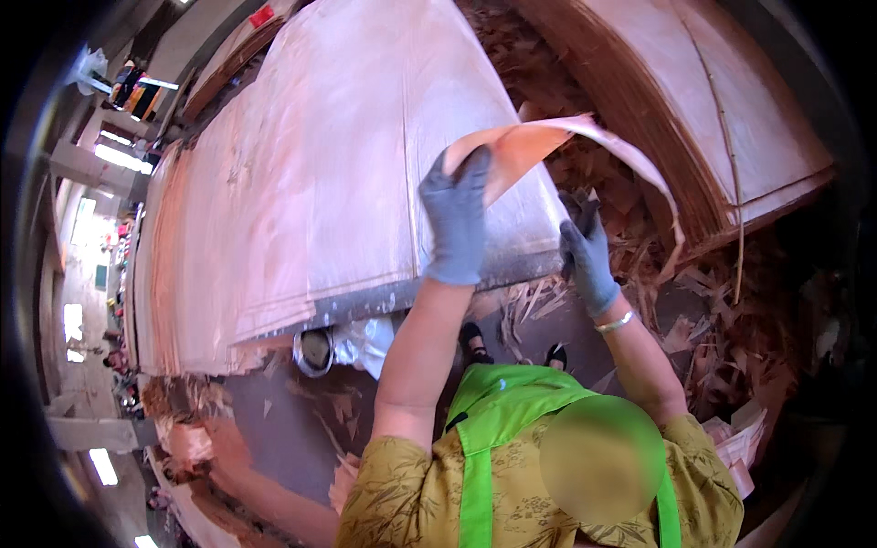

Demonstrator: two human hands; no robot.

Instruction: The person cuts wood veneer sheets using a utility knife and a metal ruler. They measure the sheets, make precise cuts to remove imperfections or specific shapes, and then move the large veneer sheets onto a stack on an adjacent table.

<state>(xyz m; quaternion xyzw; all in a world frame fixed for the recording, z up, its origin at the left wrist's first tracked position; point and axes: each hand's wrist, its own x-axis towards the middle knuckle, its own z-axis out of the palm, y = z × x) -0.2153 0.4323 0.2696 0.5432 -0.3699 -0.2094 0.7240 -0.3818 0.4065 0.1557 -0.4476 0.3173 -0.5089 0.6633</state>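
Observation:
My left hand [459, 215], in a grey work glove, is closed on one end of a thin strip of wood veneer [539, 151]. The strip arches up over the sheet edge and curls down to the right, its far end hanging free. Below it lies a broad stack of pale veneer sheets [338, 155] on a dark-edged table [365, 306]. My right hand [589, 256], gloved too, is beside the table's right corner, under the arch. Its thumb and fingers look apart, with nothing clearly between them; the fingertips are partly lost against the dark scraps.
Another tall veneer stack [703, 100] stands to the right, with a thin stick [722, 119] lying across it. Torn veneer scraps [630, 228] fill the gap between the stacks. A silvery bag [361, 345] sits under the table's front edge, beside a round metal container [315, 352].

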